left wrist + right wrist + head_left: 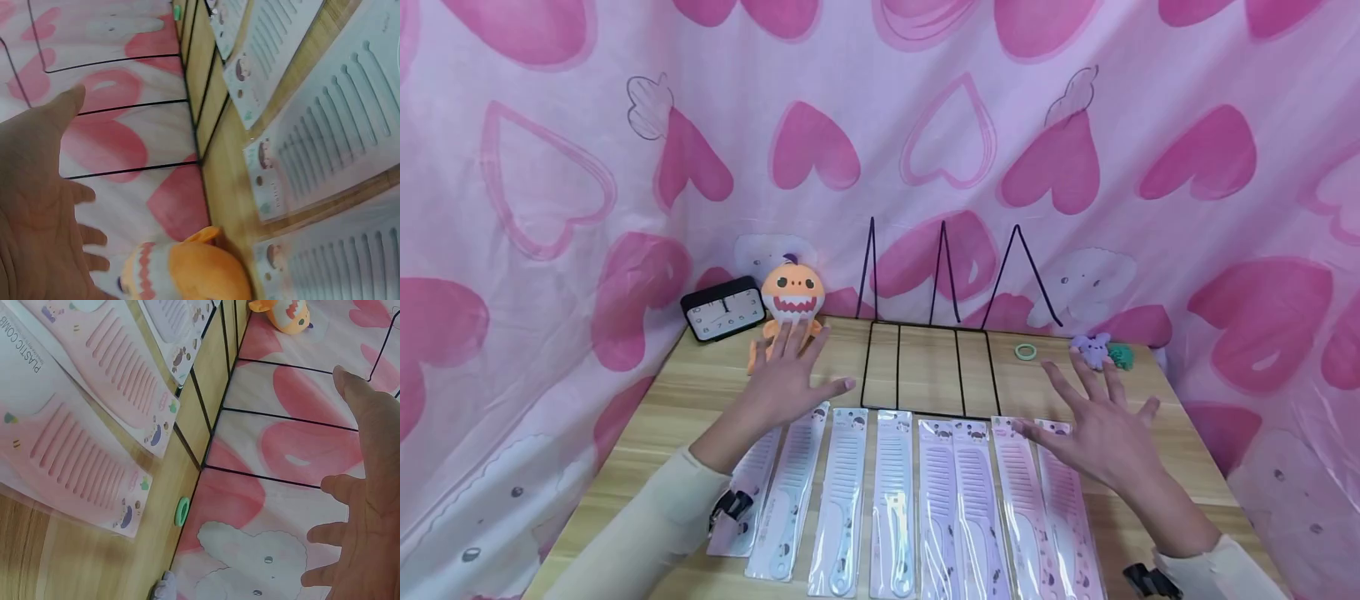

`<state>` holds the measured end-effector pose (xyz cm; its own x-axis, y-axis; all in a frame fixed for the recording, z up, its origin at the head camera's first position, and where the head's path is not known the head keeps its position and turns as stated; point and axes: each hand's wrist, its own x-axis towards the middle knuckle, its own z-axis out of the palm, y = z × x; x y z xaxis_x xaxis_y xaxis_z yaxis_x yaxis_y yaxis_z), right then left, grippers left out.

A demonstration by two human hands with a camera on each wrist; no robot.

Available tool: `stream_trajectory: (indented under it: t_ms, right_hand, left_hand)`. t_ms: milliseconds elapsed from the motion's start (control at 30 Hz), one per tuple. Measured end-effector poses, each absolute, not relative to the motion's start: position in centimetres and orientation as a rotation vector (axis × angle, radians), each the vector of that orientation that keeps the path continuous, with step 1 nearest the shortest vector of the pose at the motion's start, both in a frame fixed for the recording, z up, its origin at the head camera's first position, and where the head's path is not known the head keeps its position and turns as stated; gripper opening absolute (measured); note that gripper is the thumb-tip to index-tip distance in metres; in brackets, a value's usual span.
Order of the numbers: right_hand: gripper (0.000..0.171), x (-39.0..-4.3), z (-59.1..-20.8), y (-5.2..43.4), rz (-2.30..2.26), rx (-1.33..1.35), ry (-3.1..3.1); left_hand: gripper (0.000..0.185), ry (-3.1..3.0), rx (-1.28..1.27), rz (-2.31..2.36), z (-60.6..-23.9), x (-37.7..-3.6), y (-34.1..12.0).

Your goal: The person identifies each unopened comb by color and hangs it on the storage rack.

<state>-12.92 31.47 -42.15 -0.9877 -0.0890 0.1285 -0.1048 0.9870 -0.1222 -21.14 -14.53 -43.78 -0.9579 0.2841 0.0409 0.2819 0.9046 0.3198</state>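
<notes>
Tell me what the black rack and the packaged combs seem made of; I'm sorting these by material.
The black rack looks like thin metal wire with a black finish: slim straight rods, sharp bends. The combs appear to be plastic, matte pastel, and one label in the right wrist view reads "PLASTIC COMB". Their sleeves look like glossy clear film.

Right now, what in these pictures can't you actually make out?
- Clock time: too small in the head view.
- Leftmost comb pack: partly hidden by the left hand and sleeve.
- Small purple toy: too small for detail.
- Comb pack handles: cut off by the bottom edge.
</notes>
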Motion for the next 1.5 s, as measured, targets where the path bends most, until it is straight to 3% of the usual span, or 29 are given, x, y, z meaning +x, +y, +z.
stream_trajectory:
  t_ms: [633,1167,1500]
  right_hand:
    - [0.104,-13.0,-42.3,30.4,0.285,0.203,-3.022]
    - [0.101,-12.9,-43.2,30.4,0.332,0.222,-3.031]
    - [0.1,-13.1,-44.2,31.3,0.34,0.213,-3.059]
  left_hand:
    - [0.067,2.721,0.772,0.624,-50.1,-27.0,-10.4]
    - [0.069,2.731,0.748,0.487,-52.8,-29.0,-9.4]
    - [0.07,2.737,0.697,0.416,-52.6,-29.3,-9.4]
